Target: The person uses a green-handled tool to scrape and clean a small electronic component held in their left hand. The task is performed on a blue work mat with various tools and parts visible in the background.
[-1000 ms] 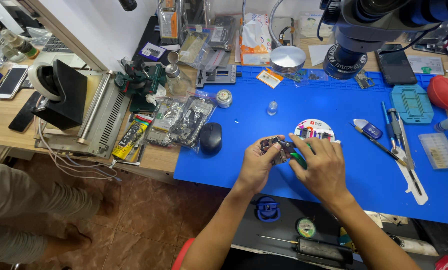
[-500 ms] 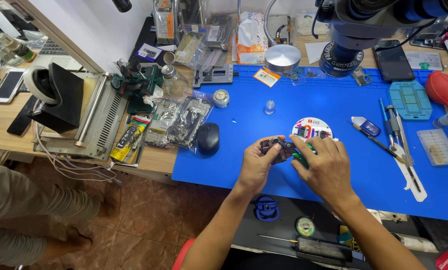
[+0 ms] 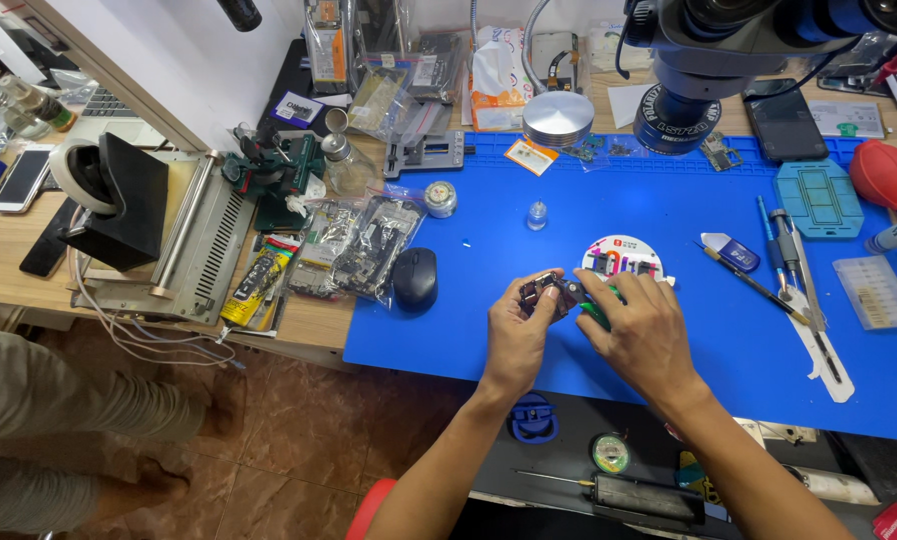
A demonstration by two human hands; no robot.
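Note:
My left hand (image 3: 517, 330) grips a small dark circuit board (image 3: 547, 291) above the blue work mat (image 3: 469, 320). My right hand (image 3: 641, 330) is closed around a green-handled tool (image 3: 596, 313) whose tip rests against the board. Both hands meet near the mat's middle. Just beyond my fingers lies a round white disc (image 3: 624, 257) with small parts on it.
A black mouse (image 3: 416, 277) and bagged parts (image 3: 354, 245) lie to the left. A microscope head (image 3: 709, 50) hangs at the back. Tweezers and screwdrivers (image 3: 784, 260), a teal tray (image 3: 819, 197) and a red blower (image 3: 884, 172) sit on the right. Another person's legs (image 3: 59, 420) are at the lower left.
Both hands stay together on the board, with only slight shifts of the fingers. The view has moved a little.

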